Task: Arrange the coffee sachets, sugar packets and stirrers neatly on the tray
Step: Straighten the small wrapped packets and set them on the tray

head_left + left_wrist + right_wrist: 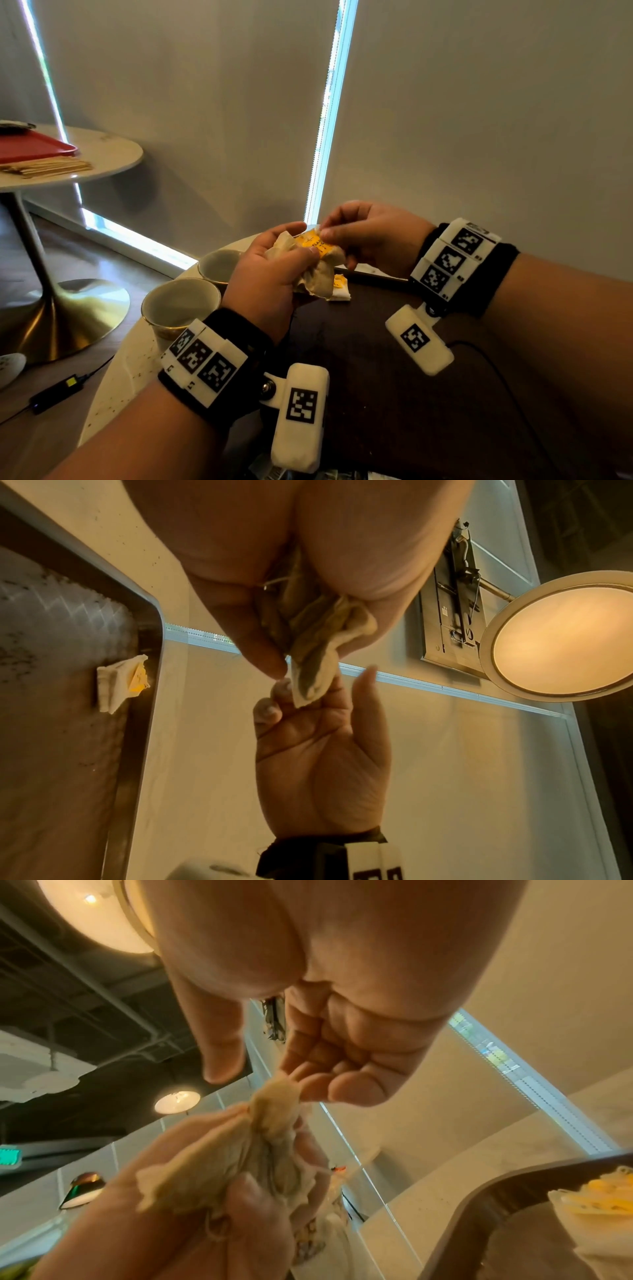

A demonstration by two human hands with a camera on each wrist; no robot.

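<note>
Yellow-labelled sachets (317,260), half hidden, are gripped by left hand (270,270); right hand (370,236) fingers pinch one.

Both forearms reach forward, each wrist wrapped in a black band with white marker blocks. The left hand (270,270) is raised in front of the body with its back toward the head camera, fingers (291,233) and thumb curled round a crumpled bundle of sachets (318,263). The right hand (370,236) sits just right of that bundle, palm turned inward, its thumb and forefinger pinching the bundle's upper edge, the other fingers loosely curled
</note>
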